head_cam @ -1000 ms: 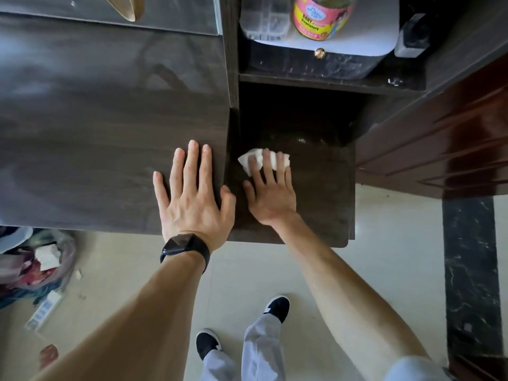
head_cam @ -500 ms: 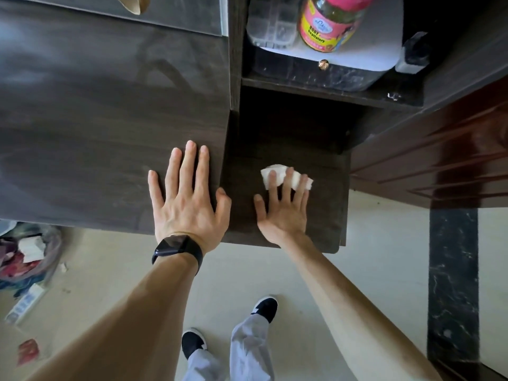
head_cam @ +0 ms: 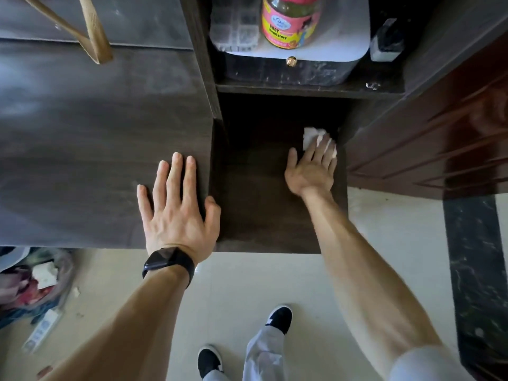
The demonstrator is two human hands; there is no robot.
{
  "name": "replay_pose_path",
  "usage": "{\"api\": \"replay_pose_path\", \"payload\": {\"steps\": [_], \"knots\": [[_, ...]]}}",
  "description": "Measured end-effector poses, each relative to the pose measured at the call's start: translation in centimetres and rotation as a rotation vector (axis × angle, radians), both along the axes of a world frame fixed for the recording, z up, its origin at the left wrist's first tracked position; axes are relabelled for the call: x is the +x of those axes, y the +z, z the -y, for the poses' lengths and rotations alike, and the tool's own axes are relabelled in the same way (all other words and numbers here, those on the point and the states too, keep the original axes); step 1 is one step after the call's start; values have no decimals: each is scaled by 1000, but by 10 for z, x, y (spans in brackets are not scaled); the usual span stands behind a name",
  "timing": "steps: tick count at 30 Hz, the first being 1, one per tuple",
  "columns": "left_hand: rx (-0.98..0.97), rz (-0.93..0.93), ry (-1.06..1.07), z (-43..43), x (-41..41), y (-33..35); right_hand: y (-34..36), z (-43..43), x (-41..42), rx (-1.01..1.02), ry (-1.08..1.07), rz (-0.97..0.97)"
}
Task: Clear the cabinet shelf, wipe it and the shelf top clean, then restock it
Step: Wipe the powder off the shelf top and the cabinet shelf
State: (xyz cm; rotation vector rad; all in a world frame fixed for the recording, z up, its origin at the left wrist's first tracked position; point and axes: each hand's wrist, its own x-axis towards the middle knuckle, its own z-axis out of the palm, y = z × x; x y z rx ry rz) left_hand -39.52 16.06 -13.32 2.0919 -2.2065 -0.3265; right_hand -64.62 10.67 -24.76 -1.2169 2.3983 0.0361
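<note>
My right hand lies flat on the dark lower shelf, with straight fingers pressing a white tissue against the shelf near its back right corner. My left hand rests flat, fingers spread, on the dark cabinet top at its right edge, with a black watch on the wrist. On the upper shelf stand a pink-capped bottle and a clear plastic box on a white-topped case.
A reddish wooden door stands close to the shelf's right side. A tan strap hangs over the cabinet top. On the pale tiled floor at the lower left lies a bag of rubbish and a power strip.
My right hand has slid the tissue from the shelf's left front across to its back right. My left hand has stayed flat on the cabinet top.
</note>
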Motion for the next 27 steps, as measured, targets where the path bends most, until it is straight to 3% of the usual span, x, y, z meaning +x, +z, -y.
{"api": "replay_pose_path", "payload": {"steps": [6, 11, 16, 19, 23, 27], "knots": [[2, -8, -1, 0, -2, 1, 1, -103, 52, -14, 46, -39], [18, 7, -6, -1, -1, 1, 4, -39, 29, -39, 153, -88], [17, 21, -3, 0, 0, 0, 8, 53, -8, -65, -12, -76], [17, 13, -7, 2, -2, 0, -1, 60, -19, -68, -54, -21], [19, 3, -16, 2, -1, 1, -5, 1, -2, -84, -12, -45], [10, 2, -17, 1, -1, 0, 0, -93, 14, -87, -120, -58]]}}
